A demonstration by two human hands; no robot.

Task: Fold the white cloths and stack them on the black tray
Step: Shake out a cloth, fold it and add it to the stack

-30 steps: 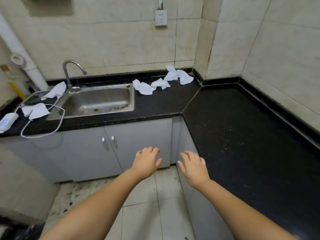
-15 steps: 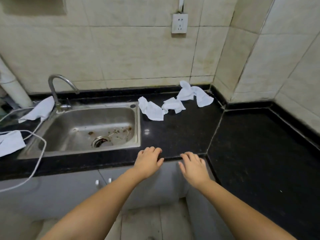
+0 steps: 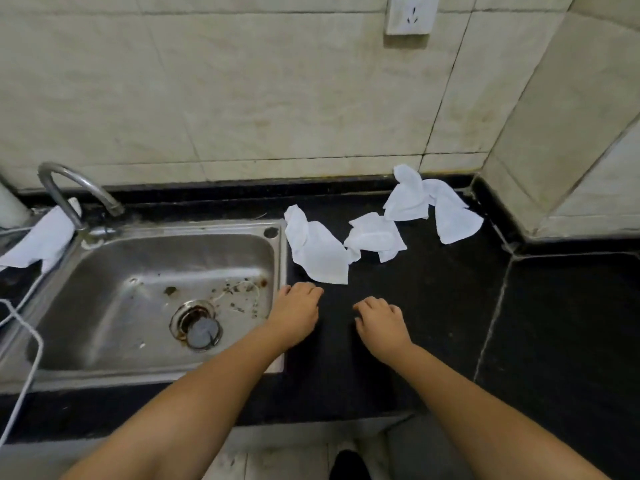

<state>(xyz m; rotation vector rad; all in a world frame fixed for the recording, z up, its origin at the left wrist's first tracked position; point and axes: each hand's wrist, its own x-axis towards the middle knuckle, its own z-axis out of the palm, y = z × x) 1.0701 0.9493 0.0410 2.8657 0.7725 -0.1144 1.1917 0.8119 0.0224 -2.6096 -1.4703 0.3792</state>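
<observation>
Three crumpled white cloths lie on the black countertop (image 3: 433, 299) beside the sink: one (image 3: 320, 252) at the sink's right rim, a smaller one (image 3: 375, 235) in the middle, and a long one (image 3: 433, 204) against the back wall. Another white cloth (image 3: 41, 242) lies left of the faucet. My left hand (image 3: 298, 311) hovers just below the nearest cloth, fingers curled down, holding nothing. My right hand (image 3: 381, 323) hovers over bare counter beside it, also holding nothing. No black tray is in view.
A steel sink (image 3: 138, 296) with a drain plug fills the left side, with a curved faucet (image 3: 69, 192) behind it. A white cable (image 3: 24, 368) trails over the sink's left edge. Tiled walls close the back and right corner; a wall socket (image 3: 410, 13) sits above.
The view has closed in on the counter. Both hands have moved from the counter's front edge forward over it, toward the cloths, and their fingers have curled downward.
</observation>
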